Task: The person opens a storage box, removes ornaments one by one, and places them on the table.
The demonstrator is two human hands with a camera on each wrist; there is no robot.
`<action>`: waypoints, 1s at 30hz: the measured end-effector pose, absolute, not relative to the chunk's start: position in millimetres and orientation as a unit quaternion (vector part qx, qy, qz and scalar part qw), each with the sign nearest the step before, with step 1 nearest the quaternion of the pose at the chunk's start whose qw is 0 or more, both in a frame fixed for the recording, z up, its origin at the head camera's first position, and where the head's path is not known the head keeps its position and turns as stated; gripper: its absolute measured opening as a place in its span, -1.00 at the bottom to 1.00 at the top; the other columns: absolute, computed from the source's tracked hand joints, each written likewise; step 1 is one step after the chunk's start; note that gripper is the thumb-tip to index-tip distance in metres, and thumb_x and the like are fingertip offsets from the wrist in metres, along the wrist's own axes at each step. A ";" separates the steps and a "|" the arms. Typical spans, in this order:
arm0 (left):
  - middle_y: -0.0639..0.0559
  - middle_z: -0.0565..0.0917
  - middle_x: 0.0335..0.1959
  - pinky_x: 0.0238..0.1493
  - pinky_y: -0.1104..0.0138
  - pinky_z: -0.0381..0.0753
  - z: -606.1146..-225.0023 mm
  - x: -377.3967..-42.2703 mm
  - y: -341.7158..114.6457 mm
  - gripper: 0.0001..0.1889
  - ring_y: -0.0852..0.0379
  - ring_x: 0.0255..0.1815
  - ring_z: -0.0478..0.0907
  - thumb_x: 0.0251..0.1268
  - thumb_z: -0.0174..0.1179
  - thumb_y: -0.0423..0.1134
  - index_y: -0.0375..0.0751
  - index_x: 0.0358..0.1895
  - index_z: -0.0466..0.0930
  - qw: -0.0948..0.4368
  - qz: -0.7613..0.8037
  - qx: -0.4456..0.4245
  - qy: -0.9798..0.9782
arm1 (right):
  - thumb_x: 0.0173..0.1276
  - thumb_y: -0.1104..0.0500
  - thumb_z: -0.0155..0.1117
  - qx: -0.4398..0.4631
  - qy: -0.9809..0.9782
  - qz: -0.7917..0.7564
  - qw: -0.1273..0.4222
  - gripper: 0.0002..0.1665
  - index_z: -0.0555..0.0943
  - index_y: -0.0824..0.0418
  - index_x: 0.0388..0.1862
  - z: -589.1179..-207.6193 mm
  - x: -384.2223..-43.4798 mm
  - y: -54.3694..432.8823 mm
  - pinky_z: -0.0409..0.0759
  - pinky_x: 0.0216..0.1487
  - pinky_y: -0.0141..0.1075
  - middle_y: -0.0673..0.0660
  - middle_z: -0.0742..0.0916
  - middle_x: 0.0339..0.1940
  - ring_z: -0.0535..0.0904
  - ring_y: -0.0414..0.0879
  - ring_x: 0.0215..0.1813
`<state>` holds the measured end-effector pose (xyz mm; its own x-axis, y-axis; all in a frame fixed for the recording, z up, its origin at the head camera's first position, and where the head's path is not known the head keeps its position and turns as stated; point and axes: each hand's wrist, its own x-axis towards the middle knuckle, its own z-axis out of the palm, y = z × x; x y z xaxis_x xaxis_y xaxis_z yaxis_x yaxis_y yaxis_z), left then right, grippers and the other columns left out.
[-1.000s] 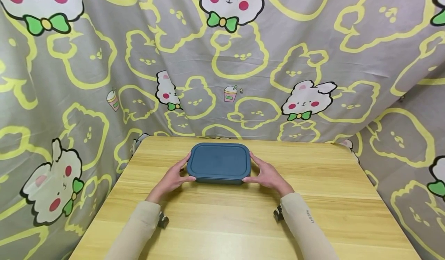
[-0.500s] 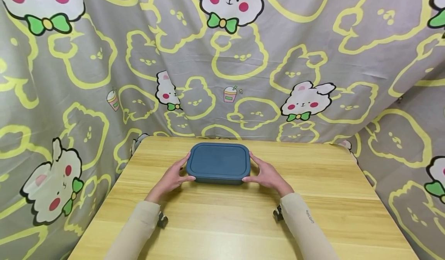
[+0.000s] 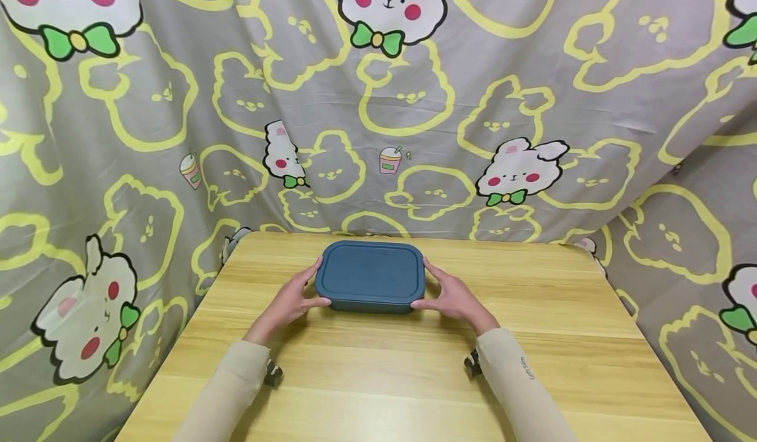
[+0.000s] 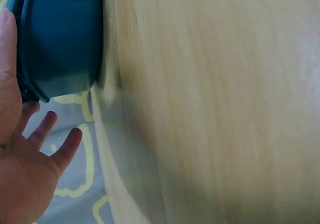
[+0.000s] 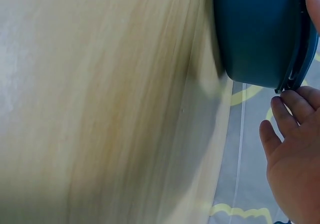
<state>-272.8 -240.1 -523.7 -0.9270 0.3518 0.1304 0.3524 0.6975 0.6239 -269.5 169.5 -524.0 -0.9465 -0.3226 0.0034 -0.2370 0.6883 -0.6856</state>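
Note:
A dark blue rectangular lunch box (image 3: pixel 371 271) with rounded corners and its lid on is at the far part of the wooden table. My left hand (image 3: pixel 288 304) holds its left end, thumb at the near corner and fingertips along the lid's side. At the right end, my right hand (image 3: pixel 457 297) grips it the same way. The left wrist view shows the box's side wall (image 4: pixel 62 38) and the left hand's lower fingers spread off it. In the right wrist view, fingertips of the right hand (image 5: pixel 297 159) meet the lid's edge. The box's contents are hidden.
The pale wooden table (image 3: pixel 378 376) reaches back to a grey curtain (image 3: pixel 414 133) printed with rabbits and yellow outlines, which also hangs at both sides. Small dark wrist devices sit under both sleeves.
Both hands keep their hold on the lunch box, which appears only very slightly farther left; the whole view has shifted a little too.

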 end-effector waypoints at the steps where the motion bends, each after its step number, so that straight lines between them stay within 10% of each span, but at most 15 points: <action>1: -0.32 0.25 0.60 0.49 -0.29 0.37 -523.1 -272.0 -240.0 0.09 -0.41 0.54 0.27 0.20 0.49 0.02 -0.06 0.70 -0.01 0.002 -0.338 -0.191 -0.921 | 0.03 -0.46 0.56 -0.154 0.917 -0.364 0.059 0.43 0.01 -0.12 0.74 -523.5 -268.9 169.3 0.35 0.56 0.28 0.26 0.28 0.66 0.26 0.31 0.61; 30: -0.32 0.30 0.57 0.39 -0.20 0.54 -508.7 -238.1 -240.6 0.13 -0.37 0.42 0.43 0.11 0.55 0.00 -0.05 0.69 0.03 0.036 -0.333 -0.197 -0.921 | 0.06 -0.40 0.58 -0.187 0.916 -0.355 0.023 0.39 0.06 -0.07 0.73 -502.0 -241.9 174.7 0.41 0.52 0.25 0.21 0.34 0.64 0.35 0.31 0.56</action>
